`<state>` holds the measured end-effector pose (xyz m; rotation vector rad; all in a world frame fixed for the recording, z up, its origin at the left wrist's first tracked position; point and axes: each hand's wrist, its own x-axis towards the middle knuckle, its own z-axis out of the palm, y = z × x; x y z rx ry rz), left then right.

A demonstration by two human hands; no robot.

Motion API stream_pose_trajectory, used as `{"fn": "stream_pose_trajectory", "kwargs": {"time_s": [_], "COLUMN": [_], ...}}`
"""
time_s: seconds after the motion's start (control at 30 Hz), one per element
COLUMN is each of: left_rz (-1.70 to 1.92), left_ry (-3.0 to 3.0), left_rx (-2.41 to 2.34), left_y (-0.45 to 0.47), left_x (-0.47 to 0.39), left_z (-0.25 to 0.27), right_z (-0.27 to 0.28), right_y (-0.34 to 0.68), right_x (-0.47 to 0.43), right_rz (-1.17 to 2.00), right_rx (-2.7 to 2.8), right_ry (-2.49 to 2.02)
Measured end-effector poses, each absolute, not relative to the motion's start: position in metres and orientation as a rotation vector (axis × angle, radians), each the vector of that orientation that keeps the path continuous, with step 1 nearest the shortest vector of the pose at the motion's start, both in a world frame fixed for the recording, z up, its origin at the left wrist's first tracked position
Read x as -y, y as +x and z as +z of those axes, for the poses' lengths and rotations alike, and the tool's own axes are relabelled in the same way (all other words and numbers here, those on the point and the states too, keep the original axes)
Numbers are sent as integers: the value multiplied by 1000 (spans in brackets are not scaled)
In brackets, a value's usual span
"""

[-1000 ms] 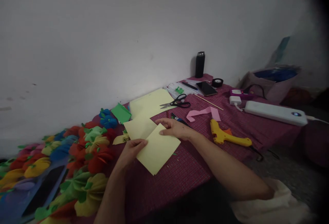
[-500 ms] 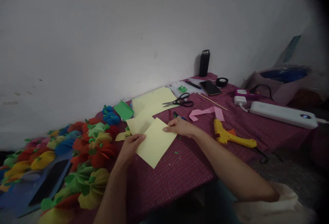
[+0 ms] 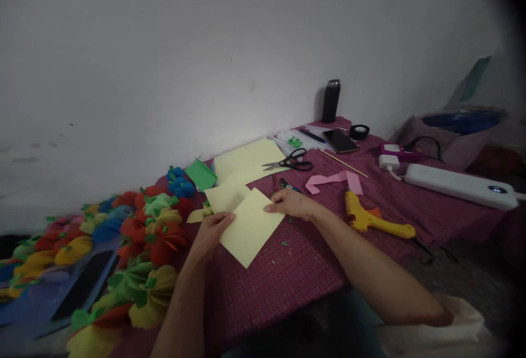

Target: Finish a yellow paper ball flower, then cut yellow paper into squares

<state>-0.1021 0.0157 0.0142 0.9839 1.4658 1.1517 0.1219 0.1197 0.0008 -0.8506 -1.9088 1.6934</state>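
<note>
A pale yellow paper sheet [image 3: 250,226] is showing at the centre of the frame over a maroon checked tablecloth [image 3: 296,276]. Red, orange, green, blue and yellow paper flowers [image 3: 135,243] are glowing at lower left; a yellow glue gun [image 3: 370,220] and pink paper strip [image 3: 335,180] are lying right of centre.

My left hand [image 3: 211,233] sits just left of centre, forearm running up from the bottom edge toward one o'clock, wrist straight. Its fingers [image 3: 225,220] curl toward two o'clock with the thumb folded over them in a pinch. My right hand [image 3: 291,203] lies at about two o'clock from the left, palm down, knuckles up. Its fingertips [image 3: 269,208] point to nine o'clock, pressed together. The bare right forearm stretches away toward four o'clock, elbow bent near the lower right.
</note>
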Motion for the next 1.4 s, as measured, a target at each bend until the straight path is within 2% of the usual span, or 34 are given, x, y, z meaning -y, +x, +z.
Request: {"fn": "stream_pose_trajectory", "kwargs": {"time_s": [0.4, 1.2, 1.4], "left_rz": [824, 943, 891], "left_ry": [974, 834, 820], "left_rx": [-1344, -1174, -1126], "left_y": [-94, -84, -81], "left_x": [-6, -8, -4], "left_z": [25, 18, 22], "right_z": [1, 7, 20], "right_y": [122, 124, 127], "right_x": [-115, -108, -103], "right_rz": [1745, 1855, 2032], "right_rx": [2080, 2147, 2134], "right_ry": [-802, -730, -644]}}
